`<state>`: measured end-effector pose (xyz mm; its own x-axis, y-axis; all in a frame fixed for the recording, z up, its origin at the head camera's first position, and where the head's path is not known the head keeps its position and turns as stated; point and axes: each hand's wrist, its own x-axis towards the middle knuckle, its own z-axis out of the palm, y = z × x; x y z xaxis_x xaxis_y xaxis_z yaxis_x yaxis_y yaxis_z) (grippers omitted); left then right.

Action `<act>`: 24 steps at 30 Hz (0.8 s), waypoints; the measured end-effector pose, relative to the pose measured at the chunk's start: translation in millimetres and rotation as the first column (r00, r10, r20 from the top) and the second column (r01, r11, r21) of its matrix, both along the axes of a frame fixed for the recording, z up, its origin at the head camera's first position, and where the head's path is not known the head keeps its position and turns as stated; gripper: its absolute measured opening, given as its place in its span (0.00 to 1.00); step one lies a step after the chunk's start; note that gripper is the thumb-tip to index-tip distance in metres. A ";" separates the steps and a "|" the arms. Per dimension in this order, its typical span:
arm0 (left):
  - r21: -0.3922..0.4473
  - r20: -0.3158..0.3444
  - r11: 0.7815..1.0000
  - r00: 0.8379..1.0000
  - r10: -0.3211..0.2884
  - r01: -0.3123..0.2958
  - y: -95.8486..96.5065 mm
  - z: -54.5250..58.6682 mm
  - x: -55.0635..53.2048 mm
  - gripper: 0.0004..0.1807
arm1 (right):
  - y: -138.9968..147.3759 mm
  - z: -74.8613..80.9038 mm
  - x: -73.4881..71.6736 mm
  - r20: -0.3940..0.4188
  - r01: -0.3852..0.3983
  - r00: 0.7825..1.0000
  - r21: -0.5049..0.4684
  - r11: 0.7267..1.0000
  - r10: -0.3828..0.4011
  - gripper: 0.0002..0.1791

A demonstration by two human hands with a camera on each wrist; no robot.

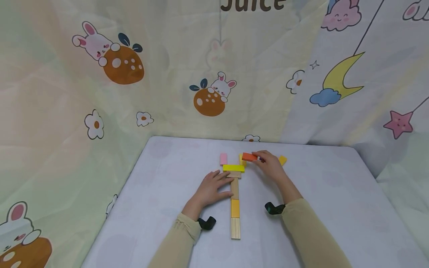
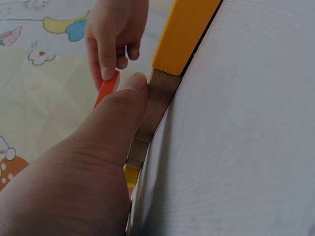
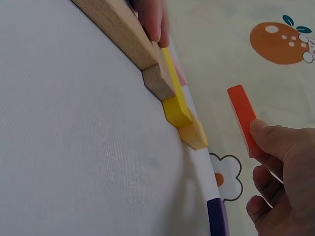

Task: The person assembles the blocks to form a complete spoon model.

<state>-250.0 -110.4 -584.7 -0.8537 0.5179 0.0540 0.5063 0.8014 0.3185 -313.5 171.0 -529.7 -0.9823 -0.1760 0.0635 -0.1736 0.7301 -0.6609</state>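
My right hand (image 1: 270, 167) pinches a red-orange block (image 1: 249, 157) between thumb and fingers, held above the table at the far end of a column of blocks. Spread fingers of my left hand (image 1: 210, 189) rest at a plain wooden block (image 1: 235, 189) in that column, its thumb along the side. Crosswise at the column's top lie a short wooden block (image 1: 236, 175) and a bright yellow block (image 1: 233, 168). Beyond them stand a pink block (image 1: 223, 159) on the left and a pale yellow block (image 3: 193, 135) on the right, partly covered by the red-orange one in the head view.
Toward me the column continues with an orange-yellow block (image 1: 235, 208) and a ribbed wooden piece (image 1: 235, 228). A yellow block (image 1: 283, 160) lies right of my right hand. The right wrist view shows a purple block (image 3: 217, 216). A printed cloth hangs behind the white table (image 1: 161, 186).
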 end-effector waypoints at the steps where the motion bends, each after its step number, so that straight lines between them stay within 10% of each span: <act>1: 0.003 0.000 1.000 1.000 -0.001 0.001 0.0 0.3 0.2 0.36 | -3.7 -0.3 -1.7 0.007 -0.007 1.000 0.010 1.000 0.007 0.24; 24: -0.012 -0.010 1.000 1.000 -0.005 0.005 -0.8 -1.2 -0.7 0.35 | -50.6 -14.5 -24.5 0.126 -0.110 0.987 0.085 0.990 0.098 0.21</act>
<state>-250.8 -111.2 -585.9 -0.8506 0.5228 0.0564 0.5134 0.8026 0.3038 -338.0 120.5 -544.3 -0.9578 -0.2773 -0.0759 -0.1746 0.7708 -0.6127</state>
